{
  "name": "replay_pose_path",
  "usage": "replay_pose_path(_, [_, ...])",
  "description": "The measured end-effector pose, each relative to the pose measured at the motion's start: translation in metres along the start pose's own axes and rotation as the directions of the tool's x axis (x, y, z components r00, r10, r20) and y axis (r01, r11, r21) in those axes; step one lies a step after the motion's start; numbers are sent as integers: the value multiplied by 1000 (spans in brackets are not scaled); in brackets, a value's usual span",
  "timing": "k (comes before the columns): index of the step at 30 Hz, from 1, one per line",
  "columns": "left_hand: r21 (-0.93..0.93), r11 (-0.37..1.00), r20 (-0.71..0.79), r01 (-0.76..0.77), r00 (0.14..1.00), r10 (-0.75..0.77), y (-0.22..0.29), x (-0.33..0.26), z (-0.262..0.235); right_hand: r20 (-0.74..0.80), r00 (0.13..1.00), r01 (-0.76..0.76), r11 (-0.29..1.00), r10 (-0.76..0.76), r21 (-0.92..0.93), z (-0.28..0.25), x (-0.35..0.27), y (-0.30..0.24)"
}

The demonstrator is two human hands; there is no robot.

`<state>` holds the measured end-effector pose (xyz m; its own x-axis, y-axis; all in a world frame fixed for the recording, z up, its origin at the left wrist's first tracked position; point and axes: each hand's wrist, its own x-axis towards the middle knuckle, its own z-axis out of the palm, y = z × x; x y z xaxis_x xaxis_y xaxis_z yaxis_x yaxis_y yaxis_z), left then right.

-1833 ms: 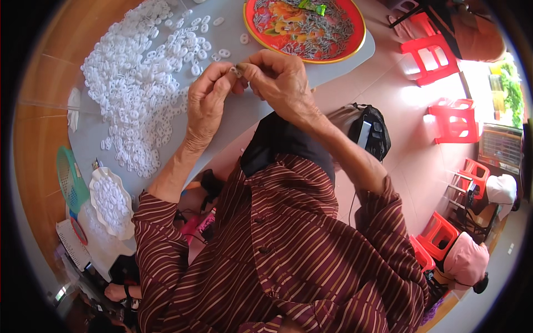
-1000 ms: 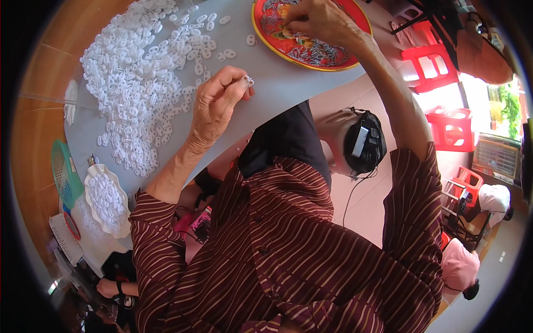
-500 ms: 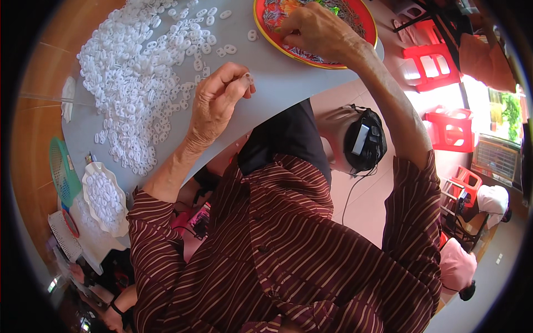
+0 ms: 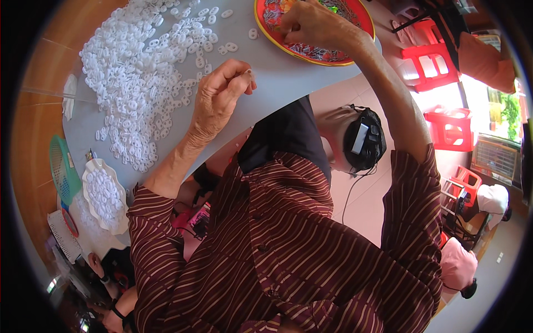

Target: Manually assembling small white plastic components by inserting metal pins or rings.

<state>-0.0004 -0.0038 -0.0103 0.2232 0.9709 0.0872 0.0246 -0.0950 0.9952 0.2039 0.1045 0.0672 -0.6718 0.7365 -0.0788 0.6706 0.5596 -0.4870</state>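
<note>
My left hand [image 4: 218, 97] hovers over the grey table [image 4: 272, 94], thumb and curled fingers pinched together. Something small and pale shows at the fingertips, too small to make out. Beside it spreads a big heap of white oval plastic pieces with two holes [image 4: 125, 72]. At the far right of the table lies a round red tray with a yellow rim [image 4: 311, 60], holding many small grey metal pieces [image 4: 355, 16] over a colourful pattern. My right hand [image 4: 319, 25] reaches into this tray with fingers bent downward and closed; whatever is between them is hidden.
A scalloped white dish [image 4: 105, 197] of similar white pieces stands at the left, near a green mesh basket [image 4: 64, 172]. Another person's hand [image 4: 97, 265] shows at lower left. Red plastic stools [image 4: 430, 66] and a black bag [image 4: 365, 139] are to the right.
My right hand stays over the tray with its fingers shifting slightly, and the tray appears a little higher in view. My left hand barely moves. At lower left, another person's hand has moved.
</note>
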Motion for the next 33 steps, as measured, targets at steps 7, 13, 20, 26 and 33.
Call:
replay_pose_path(7, [20, 1000, 2, 6, 1000, -6, 1, 0, 0, -166, 966, 179, 975, -199, -129, 11, -9, 14])
replay_pose_path(13, [36, 999, -10, 10, 1000, -10, 1, 0, 0, -202, 969, 116, 983, -143, -142, 6, -9, 1])
replay_pose_path(20, [54, 998, -5, -8, 1000, 8, 2, 0, 1, 8, 996, -86, 996, 87, -16, -4, -4, -7])
replay_pose_path(26, [33, 999, -5, 9, 1000, -9, 1, -1, 0, -2, 1000, 3, 999, -4, -43, -5, -5, -7])
replay_pose_path(33, [41, 999, 1, -9, 1000, 9, 1, 1, 2, -145, 948, 223, 915, -284, -335, 27, 4, 29])
